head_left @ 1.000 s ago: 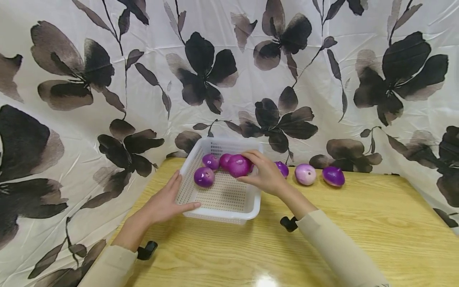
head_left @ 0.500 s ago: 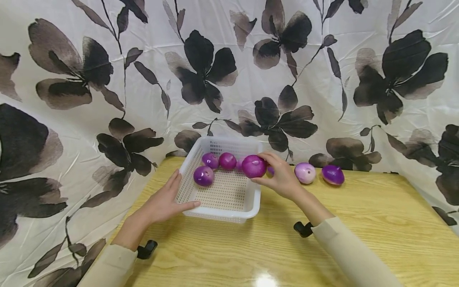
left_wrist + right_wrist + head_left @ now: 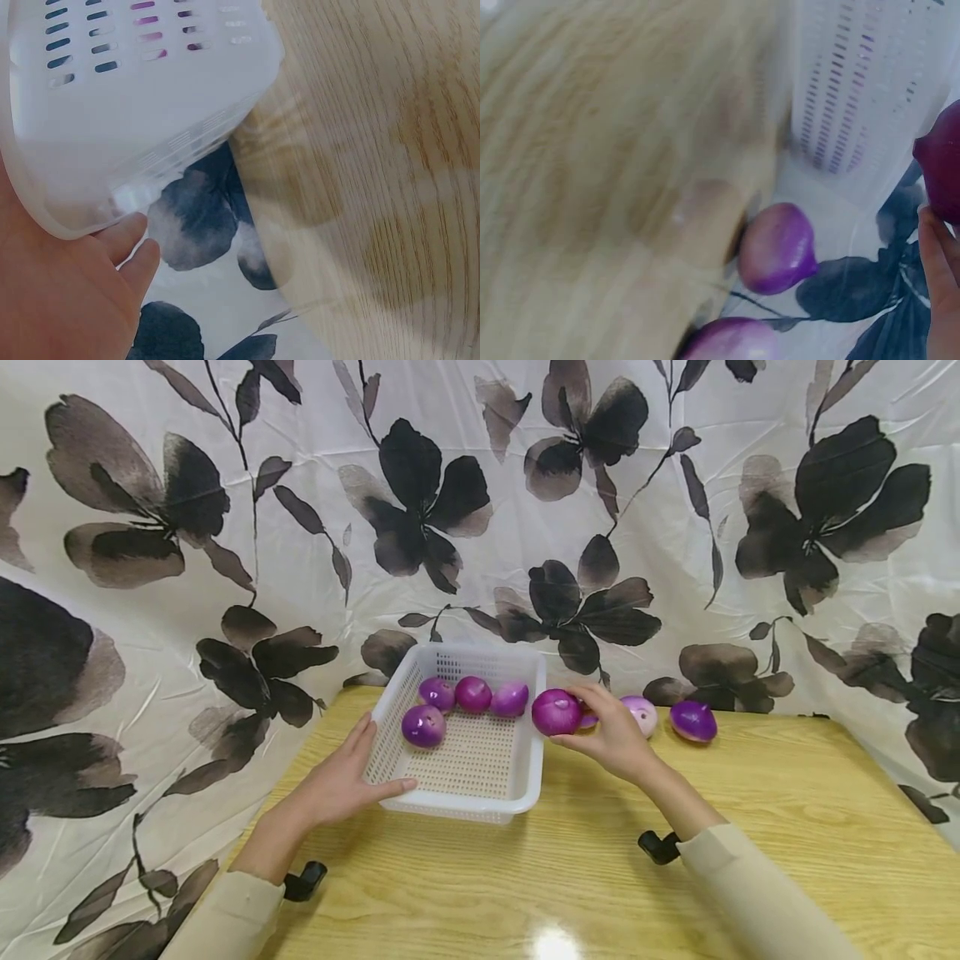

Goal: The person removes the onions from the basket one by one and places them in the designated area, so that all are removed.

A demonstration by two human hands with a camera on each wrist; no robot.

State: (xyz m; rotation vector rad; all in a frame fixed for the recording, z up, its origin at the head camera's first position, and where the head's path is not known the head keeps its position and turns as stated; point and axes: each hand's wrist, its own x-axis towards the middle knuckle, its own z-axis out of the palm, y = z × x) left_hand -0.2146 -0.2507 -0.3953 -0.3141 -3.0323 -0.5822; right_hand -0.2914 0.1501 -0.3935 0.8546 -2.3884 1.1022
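A red onion [image 3: 555,712] is held in my right hand [image 3: 611,739], the thumb below it and fingers over its far side, right at the right rim of the white plastic basket [image 3: 457,803]. In the right wrist view the held onion [image 3: 943,165] shows at the right edge beside the fingers [image 3: 937,255]. My left hand [image 3: 337,783] rests against the basket's left side, fingers straight along the outside and thumb laid over the front rim. Inside the basket sit several red onions, among them a front one [image 3: 423,727] and a right one [image 3: 510,700].
On the wooden table [image 3: 600,868], right of the basket, lie a pale onion [image 3: 643,714] and a purple onion [image 3: 693,721]. Another onion [image 3: 588,721] is mostly hidden behind the right hand. A floral cloth [image 3: 465,543] hangs behind the table and at its left.
My right hand has carried the onion rightward from above the basket to its right rim, uncovering the right onion inside. The left hand and basket stay in place.
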